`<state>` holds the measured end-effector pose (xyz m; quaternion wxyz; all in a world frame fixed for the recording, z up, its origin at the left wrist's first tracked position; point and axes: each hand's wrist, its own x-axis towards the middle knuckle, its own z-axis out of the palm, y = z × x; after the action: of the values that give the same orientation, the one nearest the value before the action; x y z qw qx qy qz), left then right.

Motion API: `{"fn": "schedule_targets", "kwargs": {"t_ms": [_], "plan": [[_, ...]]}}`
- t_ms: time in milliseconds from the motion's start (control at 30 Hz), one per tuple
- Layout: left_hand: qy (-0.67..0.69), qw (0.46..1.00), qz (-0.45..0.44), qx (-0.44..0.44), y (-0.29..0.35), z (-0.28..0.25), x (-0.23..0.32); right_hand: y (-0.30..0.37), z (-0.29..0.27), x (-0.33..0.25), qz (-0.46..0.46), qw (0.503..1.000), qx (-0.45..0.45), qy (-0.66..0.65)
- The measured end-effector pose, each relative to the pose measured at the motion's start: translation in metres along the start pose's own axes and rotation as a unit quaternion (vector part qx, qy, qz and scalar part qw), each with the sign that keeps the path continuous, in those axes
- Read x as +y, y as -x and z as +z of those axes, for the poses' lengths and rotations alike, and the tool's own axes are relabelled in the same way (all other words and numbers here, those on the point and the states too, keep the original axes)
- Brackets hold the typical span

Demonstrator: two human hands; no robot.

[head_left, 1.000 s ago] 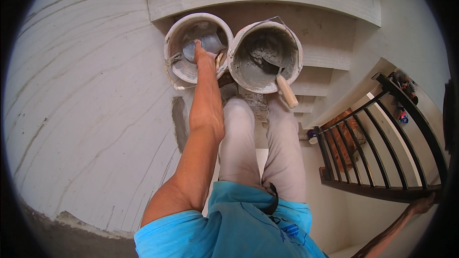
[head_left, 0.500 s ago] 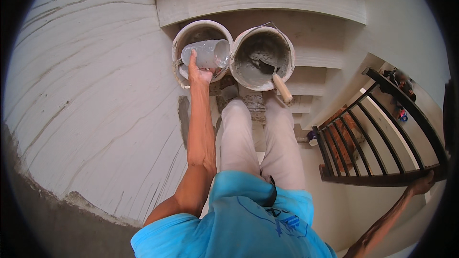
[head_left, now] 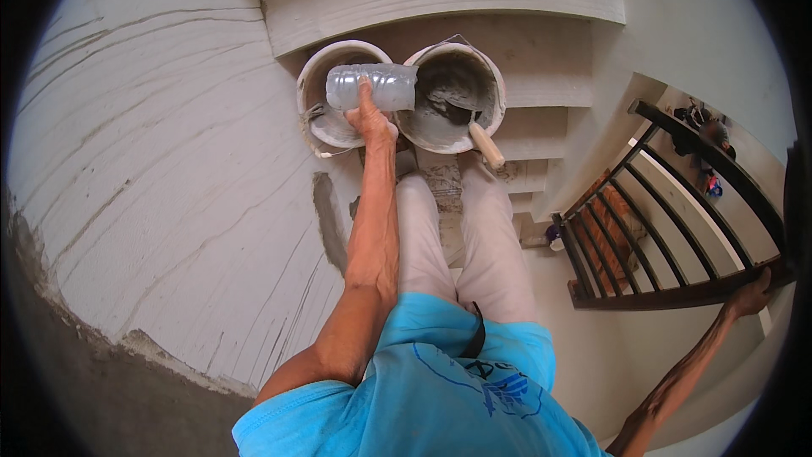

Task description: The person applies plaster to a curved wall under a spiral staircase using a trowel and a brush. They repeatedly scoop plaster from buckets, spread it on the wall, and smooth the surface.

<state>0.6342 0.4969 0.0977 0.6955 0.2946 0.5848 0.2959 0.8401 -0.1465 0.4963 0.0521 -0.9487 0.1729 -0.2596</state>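
My left hand (head_left: 370,120) is wrapped round a clear plastic bottle (head_left: 391,88) with its end cut off. The bottle lies sideways over two buckets, its open end above the edge of the right-hand one. The left bucket (head_left: 306,93) is stained white, and the hand and bottle hide part of its inside. In the right bucket (head_left: 500,89) there is wet grey mortar (head_left: 436,124). A trowel (head_left: 487,145) leans there, its wooden handle sticking out over the rim. Far to the right, my right hand (head_left: 749,294) grips the dark rail of a banister (head_left: 651,298).
Pale stair steps (head_left: 533,131) run behind and beside the buckets. A wall (head_left: 169,169) with dark streaks fills the left side. Beyond the banister, a person (head_left: 710,135) is partly visible on a lower level.
My left hand has carried the bottle right, from over the left bucket to the right bucket's edge. The open end now points toward the mortar. My right hand stays on the rail.
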Motion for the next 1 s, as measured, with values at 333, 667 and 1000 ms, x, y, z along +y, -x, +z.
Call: {"fn": "schedule_targets", "kwargs": {"t_ms": [333,667,1000], "plan": [[-0.004,0.998,0.058,0.002,0.002,0.001,-0.014,-0.002,0.000,0.007,0.029,0.999,0.000,0.027],[0.103,0.981,-0.165,0.004,-0.005,-0.023,0.026,0.009,-0.001,-0.023,0.006,0.998,0.021,0.061],[0.116,0.959,-0.257,0.039,-0.020,-0.044,0.070,-0.001,0.010,0.010,-0.046,0.996,0.033,0.065]]}}
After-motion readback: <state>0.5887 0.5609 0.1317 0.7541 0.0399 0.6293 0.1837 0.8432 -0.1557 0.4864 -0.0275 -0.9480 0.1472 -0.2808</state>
